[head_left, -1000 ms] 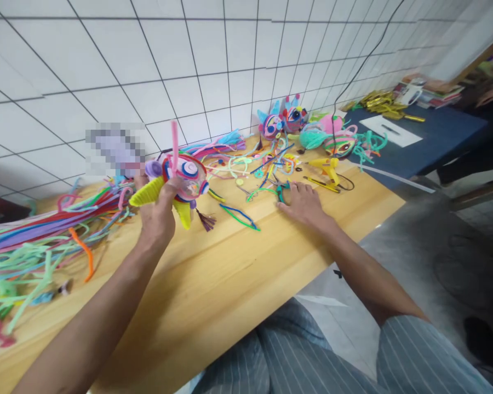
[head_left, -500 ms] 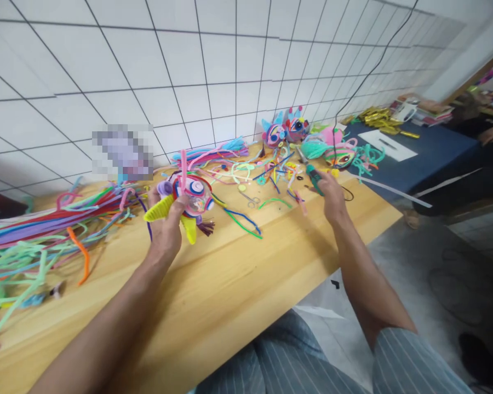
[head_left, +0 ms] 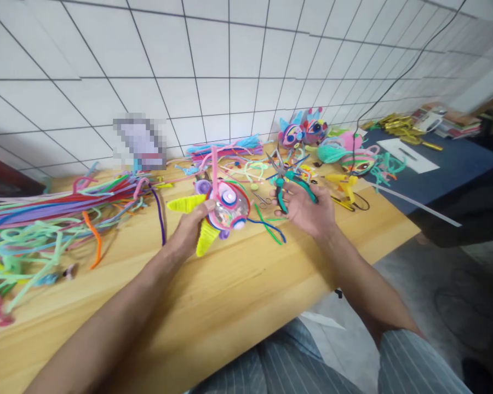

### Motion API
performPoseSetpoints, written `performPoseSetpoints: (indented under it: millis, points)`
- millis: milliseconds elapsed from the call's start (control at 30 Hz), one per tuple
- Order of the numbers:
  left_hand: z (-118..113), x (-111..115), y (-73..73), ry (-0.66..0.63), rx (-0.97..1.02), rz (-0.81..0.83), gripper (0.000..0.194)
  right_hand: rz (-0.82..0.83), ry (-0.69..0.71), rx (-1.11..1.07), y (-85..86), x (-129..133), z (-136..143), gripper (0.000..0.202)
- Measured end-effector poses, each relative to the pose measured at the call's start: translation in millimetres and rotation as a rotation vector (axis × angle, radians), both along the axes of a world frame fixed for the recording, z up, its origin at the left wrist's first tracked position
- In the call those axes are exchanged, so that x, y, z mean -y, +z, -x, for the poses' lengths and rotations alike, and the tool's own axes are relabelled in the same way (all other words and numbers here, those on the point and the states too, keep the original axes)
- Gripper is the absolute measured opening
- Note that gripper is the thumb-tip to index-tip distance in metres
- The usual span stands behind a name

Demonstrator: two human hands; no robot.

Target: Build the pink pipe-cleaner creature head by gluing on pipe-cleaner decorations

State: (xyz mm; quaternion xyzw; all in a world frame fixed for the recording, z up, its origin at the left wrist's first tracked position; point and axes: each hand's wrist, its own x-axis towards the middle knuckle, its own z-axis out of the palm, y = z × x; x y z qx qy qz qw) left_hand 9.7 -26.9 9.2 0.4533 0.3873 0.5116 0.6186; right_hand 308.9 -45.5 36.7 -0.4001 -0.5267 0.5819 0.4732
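My left hand [head_left: 190, 227] grips a round fish-like craft [head_left: 230, 205] with a clear belly, ringed eyes, yellow fuzzy fins and a pink stem standing up from its top. In my right hand [head_left: 308, 210], palm turned up, lie pliers [head_left: 282, 174] with green handles; the handles are spread and the jaws point away from me. Blue and green pipe cleaners [head_left: 271, 231] lie between the hands, by small scissors [head_left: 263, 201]. A yellow glue gun [head_left: 343, 187] rests to the right of my right hand.
Pipe cleaners in many colours [head_left: 74, 210] cover the table's left side. Finished-looking fuzzy figures [head_left: 291, 134] stand by the tiled wall, with a green and pink one [head_left: 359, 158] further right. A blue table [head_left: 456, 169] at the right bears gold strips and white card.
My right hand has turned palm up, and the pliers have come up off the table area with handles spread. The fish-like craft has moved right with my left hand. The view has shifted.
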Motion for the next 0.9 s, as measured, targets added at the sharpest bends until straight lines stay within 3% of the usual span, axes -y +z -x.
performPoseSetpoints:
  millis: [133, 233, 333, 467, 600, 733, 800, 900]
  points:
    - [-3.6, 10.4, 5.4, -0.274, 0.108, 0.181, 0.051, 0.09, 0.088, 0.001, -9.9, -8.1, 19.0, 0.079]
    - [-2.8, 8.5, 3.7, -0.336, 0.122, 0.23, 0.056, 0.089, 0.126, 0.055, -9.6, -14.7, 29.2, 0.085]
    - [-2.7, 2.8, -0.4, -0.209, 0.077, 0.167, 0.057, -0.014, 0.089, 0.109, 2.8, -20.8, 25.3, 0.088]
    - [-4.5, -1.4, -3.6, 0.072, -0.098, -0.144, 0.059, -0.16, -0.06, 0.169, 15.0, -11.8, 9.5, 0.093]
    - [-7.0, 0.4, -6.0, 0.348, -0.257, -0.434, 0.066, -0.283, -0.103, 0.234, -8.8, 19.4, 10.5, 0.076]
    - [-7.8, 5.1, -9.6, 0.473, -0.341, -0.584, 0.078, -0.637, -0.217, 0.581, -33.6, 54.2, 36.0, 0.074]
    - [-7.2, 6.8, -10.7, 0.5, -0.372, -0.64, 0.08, -0.808, -0.289, 0.76, -33.9, 66.0, 53.1, 0.084]
    - [-6.4, 7.3, -12.0, 0.539, -0.405, -0.717, 0.084, -0.902, -0.35, 0.874, -26.7, 74.9, 74.7, 0.092]
